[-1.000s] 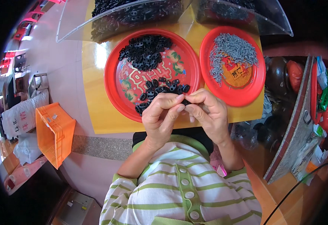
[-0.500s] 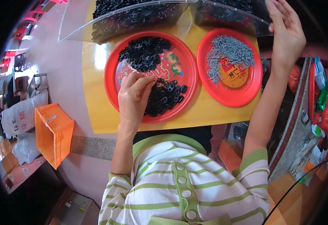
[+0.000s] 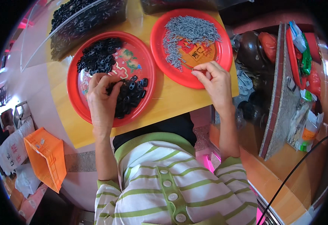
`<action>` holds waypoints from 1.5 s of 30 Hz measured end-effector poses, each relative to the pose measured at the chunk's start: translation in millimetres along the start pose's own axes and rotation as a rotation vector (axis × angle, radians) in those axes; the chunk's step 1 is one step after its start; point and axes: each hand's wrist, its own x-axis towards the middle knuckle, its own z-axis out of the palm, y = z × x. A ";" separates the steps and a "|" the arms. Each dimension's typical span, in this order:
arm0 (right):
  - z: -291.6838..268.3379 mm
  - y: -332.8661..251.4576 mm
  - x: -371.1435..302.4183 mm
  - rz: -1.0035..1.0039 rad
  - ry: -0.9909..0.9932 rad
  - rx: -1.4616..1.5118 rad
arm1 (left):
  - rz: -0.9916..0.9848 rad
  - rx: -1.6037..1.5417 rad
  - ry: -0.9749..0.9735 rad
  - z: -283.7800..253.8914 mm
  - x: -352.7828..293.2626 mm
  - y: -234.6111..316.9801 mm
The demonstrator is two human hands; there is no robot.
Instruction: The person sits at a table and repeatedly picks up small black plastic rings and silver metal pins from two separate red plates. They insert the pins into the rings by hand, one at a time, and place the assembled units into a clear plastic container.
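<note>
My left hand is over the red round tray on the left, its fingers curled and closed just above the nearer pile of small black plastic pieces. What those fingertips hold is hidden. A second pile of flat black two-holed pieces lies on the tray's far side. Over the near rim of the red plate on the right, my right hand has thumb and forefinger pinched together; anything between them is too small to name. Small grey screws are heaped on that plate's far part.
A clear bin full of black pieces stands at the table's far left, another dark bin beside it. Left of the yellow table sits an orange crate. A stone-topped ledge runs along the right.
My right hand has come down from the far bin's edge to the screw plate, fingers now pinched. My left hand stays at the black pieces. The whole view has shifted.
</note>
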 end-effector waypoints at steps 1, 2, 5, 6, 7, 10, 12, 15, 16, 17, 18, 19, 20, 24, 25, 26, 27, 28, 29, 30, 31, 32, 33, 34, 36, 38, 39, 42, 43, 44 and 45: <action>-0.1 -1.6 -0.7 0.001 0.015 0.013 | -0.003 -0.008 0.000 -0.2 -0.2 1.5; 0.6 -1.6 -0.8 -0.013 0.027 -0.026 | 0.042 -0.030 0.022 0.4 -1.4 2.5; 1.2 -1.5 -0.3 -0.044 0.062 -0.110 | 0.063 -0.313 0.048 2.2 -8.1 4.8; 3.8 -0.7 -0.4 -0.052 0.062 -0.114 | -0.015 -0.547 0.032 5.6 -14.5 6.1; 6.3 -0.2 -0.3 -0.060 0.061 -0.118 | -0.095 -0.781 0.018 6.8 -20.0 9.7; 10.6 4.1 0.0 -0.103 0.061 -0.102 | -0.369 -1.250 -0.226 1.2 -35.0 19.1; 6.7 0.2 -0.9 -0.074 0.031 -0.156 | -0.456 -1.382 -0.286 7.1 -40.6 24.1; 7.1 -6.5 -1.2 -0.032 -0.045 -0.237 | -0.434 -1.460 -0.285 6.6 -46.8 25.1; 8.3 -5.5 -1.5 -0.048 -0.049 -0.268 | -0.436 -1.476 -0.272 6.4 -48.2 25.5; 9.4 -4.6 -1.8 -0.063 -0.052 -0.299 | -0.430 -1.467 -0.274 5.6 -49.9 24.7; 10.2 -4.2 -1.7 -0.086 -0.052 -0.317 | -0.423 -1.455 -0.277 3.7 -50.8 23.8; 10.9 -3.7 -1.5 -0.108 -0.051 -0.335 | -0.416 -1.443 -0.281 1.7 -51.7 23.0; 11.4 -3.6 -1.2 -0.130 -0.050 -0.352 | -0.409 -1.428 -0.279 -0.4 -52.6 22.5; 5.6 -9.3 0.0 -0.079 -0.022 -0.326 | -0.376 -1.383 -0.256 -1.5 -56.0 17.7; 2.4 -13.0 -0.6 -0.063 -0.004 -0.259 | -0.370 -1.381 -0.250 -1.8 -55.4 17.1; 0.2 -16.5 -1.5 -0.046 0.014 -0.191 | -0.364 -1.378 -0.244 -2.5 -55.2 16.9; -1.5 -18.8 -3.6 -0.037 0.023 -0.125 | -0.383 -1.346 -0.241 -3.3 -55.4 17.9; -2.5 -23.4 -6.0 -0.022 0.021 -0.051 | -0.400 -1.314 -0.239 -4.4 -55.4 19.3; -1.8 -30.1 -9.2 -0.005 0.020 0.023 | -0.418 -1.280 -0.237 -4.6 -55.8 19.7; 0.4 -36.3 -12.5 0.012 0.021 0.096 | -0.391 -1.270 -0.234 -3.9 -56.1 18.2; 4.2 -42.1 -17.2 0.012 0.005 0.200 | -0.366 -1.261 -0.230 -2.8 -56.8 15.9; 9.5 -49.0 -22.2 0.013 -0.011 0.304 | -0.341 -1.251 -0.226 -1.7 -57.3 14.1; 15.8 -54.9 -27.2 0.016 -0.023 0.408 | -0.357 -1.278 -0.223 -0.2 -56.9 13.0; 22.5 -61.7 -31.3 0.046 -0.060 0.529 | -0.374 -1.305 -0.219 -0.1 -55.8 12.8; 36.2 -74.3 -38.1 0.107 -0.130 0.773 | -0.399 -1.315 -0.196 0.8 -55.0 10.8; 45.9 -83.1 -42.1 0.107 -0.202 0.956 | -0.416 -1.283 -0.158 1.6 -55.3 6.8; 54.5 -81.6 -42.8 0.049 -0.209 0.982 | -0.455 -1.323 -0.190 -0.4 -54.8 5.8; 69.3 -84.2 -43.1 0.054 -0.196 1.097 | -0.544 -1.412 -0.249 -6.8 -52.1 6.3; 72.5 -86.2 -41.8 0.067 -0.193 1.143 | -0.553 -1.423 -0.244 -7.3 -51.9 7.8; 74.2 -87.5 -40.6 0.067 -0.193 1.140 | -0.561 -1.433 -0.239 -7.6 -51.7 8.4; 75.4 -88.3 -39.3 0.067 -0.194 1.137 | -0.563 -1.440 -0.239 -7.5 -51.5 7.9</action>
